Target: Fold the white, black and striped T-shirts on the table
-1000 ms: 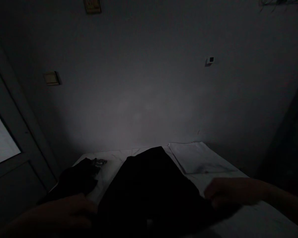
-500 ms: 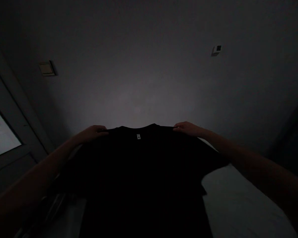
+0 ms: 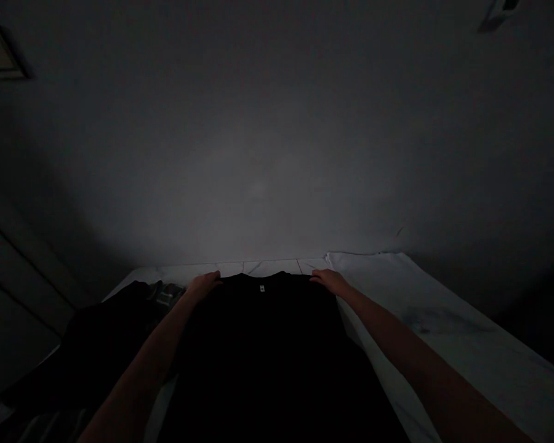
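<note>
Black T-shirt held at both shoulders, seen in my remote head view; the marble-patterned table (image 3: 508,375) serves as landmark. I have the left hand (image 3: 203,285) and right hand (image 3: 330,281) above the table's far edge, palms down and roughly level, with both forearms running forward and converging from the near corners of the view. The left fingers pinch the garment's left shoulder edge; the right fingers pinch the opposite one.

The black T-shirt (image 3: 268,357) spreads over the middle of the table, its neckline toward the far edge and its body toward me. Its long axis runs from near to far, roughly square to that edge; whether the cloth rests fully on the table I cannot tell.

Inside the collar I note a small white neck label (image 3: 262,288) bearing a dark mark, too small to read. Dark clothing (image 3: 101,338), partly patterned, lies along the table's left side; a white cloth (image 3: 373,277) lies flat at its far right.
</note>
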Demonstrator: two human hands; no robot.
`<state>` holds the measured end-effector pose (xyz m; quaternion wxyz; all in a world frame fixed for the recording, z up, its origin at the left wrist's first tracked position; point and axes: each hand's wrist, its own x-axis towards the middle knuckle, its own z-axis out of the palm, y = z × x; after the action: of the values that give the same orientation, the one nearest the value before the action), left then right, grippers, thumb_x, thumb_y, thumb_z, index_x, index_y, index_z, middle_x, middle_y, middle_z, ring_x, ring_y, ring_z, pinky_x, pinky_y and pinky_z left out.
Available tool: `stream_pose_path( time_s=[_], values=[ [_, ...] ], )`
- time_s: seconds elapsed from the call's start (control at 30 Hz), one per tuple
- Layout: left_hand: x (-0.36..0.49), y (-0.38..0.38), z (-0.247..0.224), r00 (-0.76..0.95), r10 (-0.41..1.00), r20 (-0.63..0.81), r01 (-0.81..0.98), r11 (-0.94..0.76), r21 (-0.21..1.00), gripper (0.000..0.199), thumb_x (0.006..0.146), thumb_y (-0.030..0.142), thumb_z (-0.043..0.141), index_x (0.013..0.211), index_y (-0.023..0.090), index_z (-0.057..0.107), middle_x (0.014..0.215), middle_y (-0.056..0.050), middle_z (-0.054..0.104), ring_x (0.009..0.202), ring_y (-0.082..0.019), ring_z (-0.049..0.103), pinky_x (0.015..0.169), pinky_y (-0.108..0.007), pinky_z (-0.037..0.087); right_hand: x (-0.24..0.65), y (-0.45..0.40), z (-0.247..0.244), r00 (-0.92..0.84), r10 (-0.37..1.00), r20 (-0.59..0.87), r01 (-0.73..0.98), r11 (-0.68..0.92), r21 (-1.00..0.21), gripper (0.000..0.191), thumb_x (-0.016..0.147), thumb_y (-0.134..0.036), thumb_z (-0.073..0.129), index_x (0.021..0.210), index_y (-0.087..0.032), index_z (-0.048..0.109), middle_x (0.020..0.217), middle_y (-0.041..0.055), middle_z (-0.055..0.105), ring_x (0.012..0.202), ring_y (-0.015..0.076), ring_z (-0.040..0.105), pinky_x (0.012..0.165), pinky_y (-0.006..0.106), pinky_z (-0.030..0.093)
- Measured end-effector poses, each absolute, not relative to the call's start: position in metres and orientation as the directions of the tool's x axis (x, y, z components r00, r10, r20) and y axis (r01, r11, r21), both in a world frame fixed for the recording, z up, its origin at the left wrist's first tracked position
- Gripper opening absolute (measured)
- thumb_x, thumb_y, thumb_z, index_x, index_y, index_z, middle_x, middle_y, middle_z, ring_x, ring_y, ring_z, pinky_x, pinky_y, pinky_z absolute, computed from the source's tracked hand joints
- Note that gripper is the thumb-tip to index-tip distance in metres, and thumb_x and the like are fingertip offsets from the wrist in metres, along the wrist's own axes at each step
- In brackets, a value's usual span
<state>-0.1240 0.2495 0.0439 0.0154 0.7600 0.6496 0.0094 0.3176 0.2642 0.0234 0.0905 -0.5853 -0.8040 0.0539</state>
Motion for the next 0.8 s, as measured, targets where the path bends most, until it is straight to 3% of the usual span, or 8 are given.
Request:
stream_pose_path(
  time_s=[0.43,0.57,0.67,0.8],
  values=[
    [-0.108,0.321,0.029,0.076,0.997,0.013,0.995,-0.077,0.059,0.024,0.095,0.031,0.048,0.114,0.022,0.06,0.121,-0.01,0.067,0.111,-0.023,0.063,0.09,-0.03,0.045,0.311,0.334,0.019,-0.226,0.973,0.042,0.972,0.228,-0.051,0.019,0.096,-0.033,0.056,0.104,-0.022,0.069,0.108,0.0107,0.073,0.103,0.0264,0.067,0.085,0.032,0.046],
    [-0.082,0.331,0.024,0.001,1.0,0.017,0.993,-0.003,0.116,0.03,0.092,0.034,0.052,0.118,0.021,0.063,0.124,-0.011,0.067,0.115,-0.027,0.061,0.093,-0.036,0.045,0.284,0.345,0.016,-0.203,0.978,0.052,0.974,0.207,-0.091,0.022,0.092,-0.03,0.06,0.109,-0.02,0.069,0.114,0.0105,0.072,0.104,0.0239,0.067,0.085,0.031,0.047],
    [-0.066,0.338,0.022,-0.07,0.997,0.013,0.984,0.067,0.164,0.031,0.09,0.04,0.055,0.114,0.023,0.066,0.119,-0.01,0.069,0.114,-0.028,0.061,0.094,-0.04,0.044,0.26,0.355,0.015,-0.178,0.983,0.031,0.972,0.181,-0.148,0.019,0.089,-0.033,0.064,0.103,-0.023,0.073,0.106,0.0057,0.075,0.096,0.0196,0.069,0.077,0.025,0.048],
    [-0.058,0.336,0.019,-0.161,0.984,0.075,0.971,0.144,0.191,0.028,0.09,0.031,0.055,0.115,0.021,0.063,0.121,-0.011,0.068,0.117,-0.028,0.058,0.097,-0.043,0.041,0.248,0.357,0.016,-0.068,0.996,0.059,0.982,0.077,-0.174,0.016,0.087,-0.028,0.065,0.101,-0.026,0.074,0.103,0.0035,0.075,0.097,0.0199,0.069,0.076,0.025,0.048]
  ],
)
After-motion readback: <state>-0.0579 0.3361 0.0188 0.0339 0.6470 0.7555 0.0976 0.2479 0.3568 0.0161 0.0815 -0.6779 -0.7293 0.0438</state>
